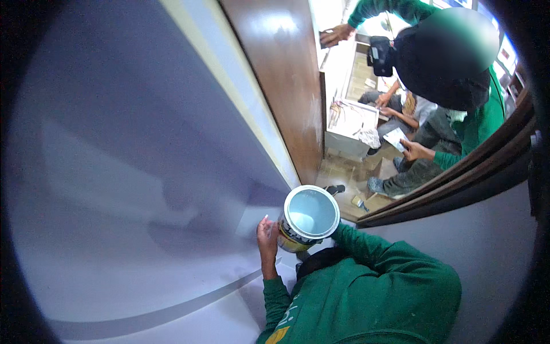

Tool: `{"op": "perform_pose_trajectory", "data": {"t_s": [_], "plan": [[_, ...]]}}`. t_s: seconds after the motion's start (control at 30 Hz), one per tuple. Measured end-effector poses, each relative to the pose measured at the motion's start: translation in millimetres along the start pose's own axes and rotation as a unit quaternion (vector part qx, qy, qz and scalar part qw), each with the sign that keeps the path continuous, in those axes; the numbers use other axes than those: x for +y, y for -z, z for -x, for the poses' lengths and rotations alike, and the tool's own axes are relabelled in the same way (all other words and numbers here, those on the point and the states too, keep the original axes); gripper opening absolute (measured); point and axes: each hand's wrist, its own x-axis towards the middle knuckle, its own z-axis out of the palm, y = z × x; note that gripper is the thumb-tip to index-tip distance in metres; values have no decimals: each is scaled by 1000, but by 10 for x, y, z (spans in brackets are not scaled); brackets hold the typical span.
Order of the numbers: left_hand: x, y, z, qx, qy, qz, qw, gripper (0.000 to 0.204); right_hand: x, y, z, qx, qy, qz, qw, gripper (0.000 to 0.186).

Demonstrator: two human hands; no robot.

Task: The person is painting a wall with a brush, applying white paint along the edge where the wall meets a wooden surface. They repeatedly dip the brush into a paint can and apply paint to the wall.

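Observation:
A cylindrical paint can (pixel 292 243) with a white rim and a printed side in yellow and dark tones stands out in front of my chest. Its open mouth faces up, and the inside looks pale blue-grey. Beside the can's left side is my left hand (pixel 267 238), fingers bent together and pointing upward; a tiny white spot shows at the tip, too small to name. Whether this hand presses on the can I cannot tell. My right arm (pixel 366 246), in a green sleeve, reaches behind the can, which hides the right hand.
Pale wall panels (pixel 143 172) rise close on my left, next to a brown wooden board (pixel 286 74). Beyond a dark frame (pixel 458 183), a co-worker in green (pixel 478 135) holds a white card (pixel 395 139). Another person sits by a white box (pixel 349 123). A brush (pixel 359 202) lies on the floor.

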Motion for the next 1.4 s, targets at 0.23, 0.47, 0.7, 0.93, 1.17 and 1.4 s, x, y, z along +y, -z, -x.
{"op": "perform_pose_trajectory", "data": {"t_s": [0.23, 0.47, 0.7, 0.93, 1.17, 1.4], "plan": [[-647, 137, -75, -112, 30, 248, 962, 79, -247, -179, 72, -37, 51, 57, 996, 49], [-712, 5, 29, -53, 168, 532, 828, 87, -252, -176, 308, -24, 60, 80, 995, 45], [-1003, 138, 460, -48, 144, 581, 800, 82, -270, -262, 280, -14, 96, 89, 991, 41], [-1186, 372, 589, -63, 163, 585, 792, 81, -267, -454, 147, -6, 148, 102, 984, 38], [-1356, 490, 576, -90, 178, 590, 782, 79, -360, -551, 54, 28, 213, 184, 959, 34], [-1463, 641, 316, -119, 162, 607, 769, 78, -579, -492, -183, 17, 1, 459, 888, 69]]}}
